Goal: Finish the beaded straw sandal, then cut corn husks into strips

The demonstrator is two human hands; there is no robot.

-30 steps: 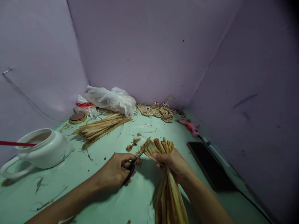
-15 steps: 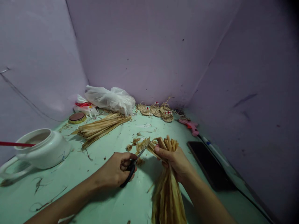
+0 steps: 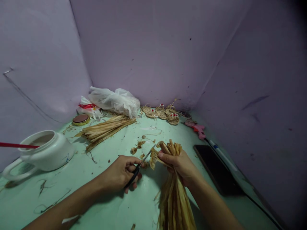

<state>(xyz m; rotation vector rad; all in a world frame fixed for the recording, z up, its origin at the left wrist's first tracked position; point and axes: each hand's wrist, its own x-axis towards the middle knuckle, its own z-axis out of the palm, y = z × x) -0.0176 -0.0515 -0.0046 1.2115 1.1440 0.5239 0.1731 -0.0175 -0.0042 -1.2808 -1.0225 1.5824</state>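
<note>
My right hand (image 3: 180,165) grips a bundle of dry tan leaf strips (image 3: 174,201) near its top, the strip ends sticking up past my fingers. My left hand (image 3: 120,174) holds small black-handled scissors (image 3: 139,166), whose blades point up and right into the left edge of the strip ends. A cut piece hangs just below the blades. Small snipped bits (image 3: 137,146) lie on the green surface just beyond the scissors.
A second pile of strips (image 3: 104,129) lies further back, beside plastic bags (image 3: 114,100) and a round tin lid (image 3: 80,119). Small woven straw sandals (image 3: 162,113) sit at the corner. A white pot (image 3: 45,152) stands left. A pink glue gun (image 3: 197,129) and dark phone (image 3: 216,169) lie right.
The scissors have bitten into the left edge of the strip ends, and a trimmed piece now droops below the blades. My right hand shifted the bundle slightly.
</note>
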